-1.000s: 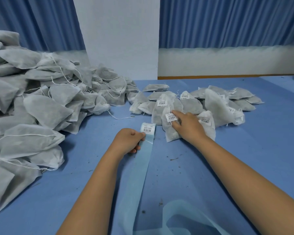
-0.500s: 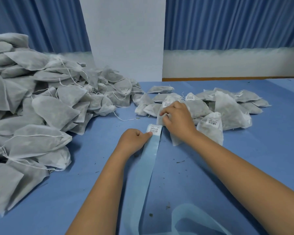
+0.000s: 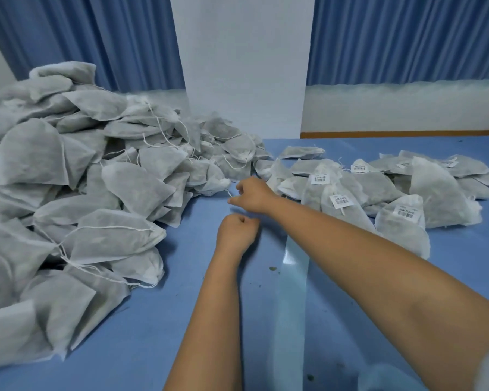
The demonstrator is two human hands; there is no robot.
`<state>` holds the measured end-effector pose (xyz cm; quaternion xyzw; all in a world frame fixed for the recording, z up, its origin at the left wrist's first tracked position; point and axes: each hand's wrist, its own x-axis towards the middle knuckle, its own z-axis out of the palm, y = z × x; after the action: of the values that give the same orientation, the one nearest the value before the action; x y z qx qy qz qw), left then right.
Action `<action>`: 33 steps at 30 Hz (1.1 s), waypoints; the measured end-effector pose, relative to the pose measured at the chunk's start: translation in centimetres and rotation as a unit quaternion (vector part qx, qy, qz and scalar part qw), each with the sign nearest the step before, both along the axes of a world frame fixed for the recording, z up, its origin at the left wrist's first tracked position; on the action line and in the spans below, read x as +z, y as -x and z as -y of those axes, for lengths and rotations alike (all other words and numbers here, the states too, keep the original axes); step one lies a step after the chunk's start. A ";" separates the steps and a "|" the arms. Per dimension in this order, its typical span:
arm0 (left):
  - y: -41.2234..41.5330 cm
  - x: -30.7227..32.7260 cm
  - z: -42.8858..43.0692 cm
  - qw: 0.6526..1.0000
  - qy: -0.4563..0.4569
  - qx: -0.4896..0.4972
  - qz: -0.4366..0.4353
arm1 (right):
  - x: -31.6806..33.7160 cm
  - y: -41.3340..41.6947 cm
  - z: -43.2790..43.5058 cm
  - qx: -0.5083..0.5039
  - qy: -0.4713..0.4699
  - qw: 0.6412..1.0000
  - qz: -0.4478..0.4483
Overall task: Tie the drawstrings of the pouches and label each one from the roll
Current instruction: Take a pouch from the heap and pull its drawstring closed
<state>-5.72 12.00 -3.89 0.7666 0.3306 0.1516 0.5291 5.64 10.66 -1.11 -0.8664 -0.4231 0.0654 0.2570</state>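
The grey-white fabric pouches (image 3: 82,179), dark filling showing through, are lying heaped left of the pale blue label strip (image 3: 294,266), with their strings trailing loose. The right hand (image 3: 254,194) is reaching beyond the strip's far end, its curled fingers pinching the thin white drawstring (image 3: 228,193) of the nearest pouch (image 3: 213,183). The left hand (image 3: 236,234) is resting fisted just left of the strip; I cannot tell whether it is holding anything. Barcode-labelled pouches (image 3: 342,204) are sitting right of the strip.
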 end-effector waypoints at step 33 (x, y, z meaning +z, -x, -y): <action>0.3 0.5 -0.2 0.968 -0.241 -0.017 0.066 | 5.1 1.8 13.2 0.068 -0.261 0.962 -0.036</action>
<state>-6.03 12.25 -3.41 0.8657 0.2355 0.2676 0.3515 3.84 -2.58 3.95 -0.7355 -0.4736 0.0005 0.4845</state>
